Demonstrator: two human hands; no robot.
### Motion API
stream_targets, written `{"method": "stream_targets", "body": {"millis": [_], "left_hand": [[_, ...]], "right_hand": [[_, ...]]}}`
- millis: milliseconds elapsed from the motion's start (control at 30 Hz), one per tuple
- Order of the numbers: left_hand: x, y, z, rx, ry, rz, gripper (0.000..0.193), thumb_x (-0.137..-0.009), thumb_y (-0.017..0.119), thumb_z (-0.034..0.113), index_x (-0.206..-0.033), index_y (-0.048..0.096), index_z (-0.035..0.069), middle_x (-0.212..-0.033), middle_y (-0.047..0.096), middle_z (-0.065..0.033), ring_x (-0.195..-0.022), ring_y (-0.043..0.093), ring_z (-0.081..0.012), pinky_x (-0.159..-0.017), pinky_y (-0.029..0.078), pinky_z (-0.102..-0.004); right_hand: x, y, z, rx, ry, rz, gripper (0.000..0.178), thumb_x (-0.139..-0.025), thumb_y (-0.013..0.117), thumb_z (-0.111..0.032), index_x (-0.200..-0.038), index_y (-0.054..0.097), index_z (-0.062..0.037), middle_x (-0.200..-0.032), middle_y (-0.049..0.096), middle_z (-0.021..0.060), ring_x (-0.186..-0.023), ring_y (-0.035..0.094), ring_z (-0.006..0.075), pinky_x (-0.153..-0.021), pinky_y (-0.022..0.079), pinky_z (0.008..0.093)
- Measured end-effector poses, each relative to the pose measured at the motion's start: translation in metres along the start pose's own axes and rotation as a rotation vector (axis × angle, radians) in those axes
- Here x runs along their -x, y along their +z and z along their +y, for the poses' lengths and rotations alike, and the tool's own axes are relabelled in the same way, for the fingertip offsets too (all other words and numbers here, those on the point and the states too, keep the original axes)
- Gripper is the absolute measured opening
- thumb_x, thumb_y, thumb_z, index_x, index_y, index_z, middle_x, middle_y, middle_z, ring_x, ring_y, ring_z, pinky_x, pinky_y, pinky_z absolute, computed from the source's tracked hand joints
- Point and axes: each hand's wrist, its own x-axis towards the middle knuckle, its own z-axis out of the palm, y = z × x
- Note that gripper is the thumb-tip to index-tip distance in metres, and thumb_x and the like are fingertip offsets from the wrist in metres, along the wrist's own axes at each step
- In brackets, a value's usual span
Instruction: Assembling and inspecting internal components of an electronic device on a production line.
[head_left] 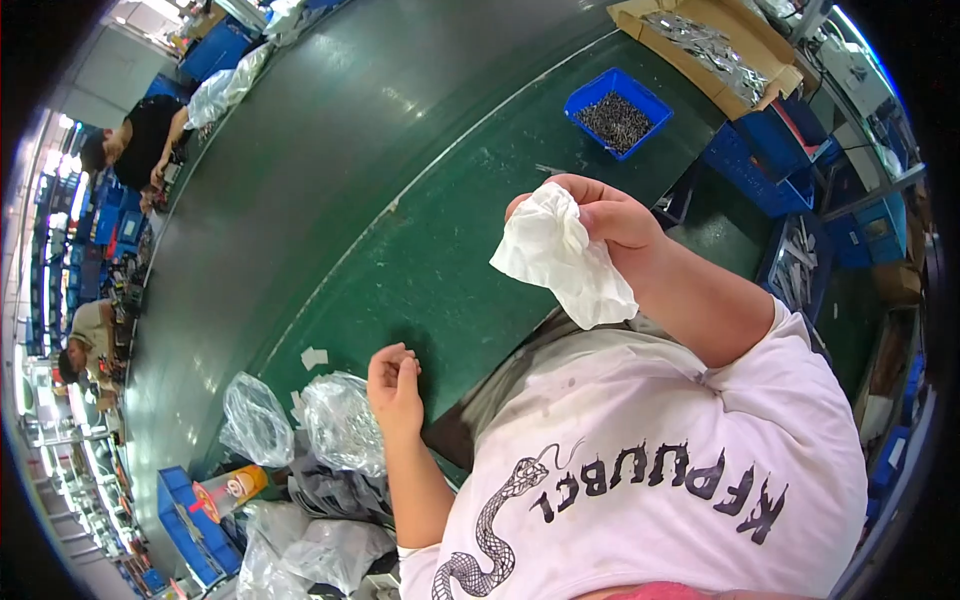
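Observation:
My right hand point(612, 218) is raised over the green table point(420, 240) and is shut on a crumpled white tissue point(560, 258), which hangs down from my fingers. My left hand point(394, 385) is lower, at the table's near edge, with its fingers loosely curled and nothing in them. It is next to a crumpled clear plastic bag point(342, 420). My white T-shirt with a snake print fills the lower right.
A blue bin of small dark parts point(618, 112) stands on the table beyond my right hand. A cardboard box of metal pieces point(712, 48) and blue crates point(765, 160) are further right. White paper scraps point(314, 357), more plastic bags point(255, 420) and two seated co-workers point(130, 145) are to the left.

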Motion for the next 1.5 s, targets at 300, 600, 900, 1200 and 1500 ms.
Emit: {"method": "stream_targets", "body": {"millis": [300, 600, 900, 1200, 1500], "left_hand": [[0.004, 0.011, 0.002, -0.154, 0.054, -0.001, 0.019, -0.094, 0.058, 0.002, -0.113, 0.059, 0.0, -0.094, 0.064, -0.0041, -0.085, 0.058, -0.011, -0.076, 0.048, -0.0247], [0.051, 0.085, 0.051, 0.668, -0.216, -0.351, 0.048, -0.092, 0.06, -0.004, -0.136, 0.042, 0.005, -0.115, 0.06, -0.0083, -0.094, 0.062, -0.0141, -0.079, 0.055, -0.0289], [0.048, 0.075, 0.037, 0.733, -0.195, -0.124, 0.008, -0.096, 0.058, 0.002, -0.104, 0.058, 0.002, -0.096, 0.066, -0.0061, -0.084, 0.066, -0.0124, -0.074, 0.056, -0.028], [0.046, 0.073, 0.045, 0.876, -0.244, -0.105, 0.014, -0.096, 0.059, 0.004, -0.11, 0.057, 0.002, -0.1, 0.066, -0.0086, -0.087, 0.065, -0.0132, -0.077, 0.056, -0.0278], [0.047, 0.076, 0.036, 0.681, -0.149, -0.067, 0.017, -0.094, 0.064, 0.003, -0.109, 0.057, 0.002, -0.099, 0.067, -0.0069, -0.084, 0.065, -0.0112, -0.076, 0.056, -0.0255]], "right_hand": [[-0.003, 0.002, 0.026, 0.388, -0.062, 0.324, 0.03, -0.089, 0.058, 0.003, -0.119, 0.061, -0.0032, -0.103, 0.068, 0.0104, -0.09, 0.068, 0.0179, -0.072, 0.057, 0.0306], [-0.004, -0.025, 0.085, 0.84, 0.026, 0.319, 0.023, -0.087, 0.048, 0.014, -0.089, 0.062, -0.0038, -0.116, 0.059, 0.0098, -0.098, 0.061, 0.015, -0.082, 0.05, 0.0287], [0.005, -0.035, 0.1, 1.122, -0.111, -0.181, 0.031, -0.08, 0.041, 0.018, -0.087, 0.063, -0.0036, -0.13, 0.051, 0.0171, -0.104, 0.058, 0.0195, -0.091, 0.047, 0.0335], [0.006, -0.03, 0.092, 1.252, -0.019, -0.216, 0.014, -0.083, 0.053, 0.008, -0.087, 0.063, -0.0012, -0.131, 0.053, 0.0196, -0.102, 0.059, 0.0188, -0.089, 0.047, 0.0329], [0.012, -0.021, 0.107, 1.209, 0.04, 0.044, 0.034, -0.085, 0.06, 0.013, -0.114, 0.052, -0.0021, -0.126, 0.056, 0.0152, -0.107, 0.06, 0.0171, -0.09, 0.049, 0.0318]]}}
